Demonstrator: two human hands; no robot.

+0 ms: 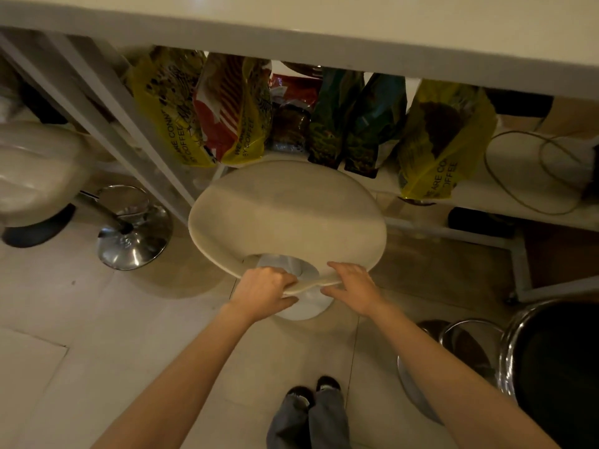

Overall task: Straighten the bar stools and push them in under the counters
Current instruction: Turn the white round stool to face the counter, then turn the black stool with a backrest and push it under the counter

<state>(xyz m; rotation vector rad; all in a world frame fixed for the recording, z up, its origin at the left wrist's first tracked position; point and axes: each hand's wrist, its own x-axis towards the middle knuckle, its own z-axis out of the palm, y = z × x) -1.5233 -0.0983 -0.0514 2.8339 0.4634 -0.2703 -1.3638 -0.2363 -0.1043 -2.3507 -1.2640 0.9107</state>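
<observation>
The cream stool seat (287,218) is being gripped at its near rim by the left hand (264,291) and right hand (351,288), both closed on it. Beyond the grip, the counter (324,24) is waiting; a straight forward push is probably being called for.

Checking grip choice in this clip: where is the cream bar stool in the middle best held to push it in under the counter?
By the near rim of the cream bar stool, from the person's side, where the left hand and right hand already clamp it either side of the cut-out. That thin edge faces away from the counter, so a push probably goes straight in.
</observation>
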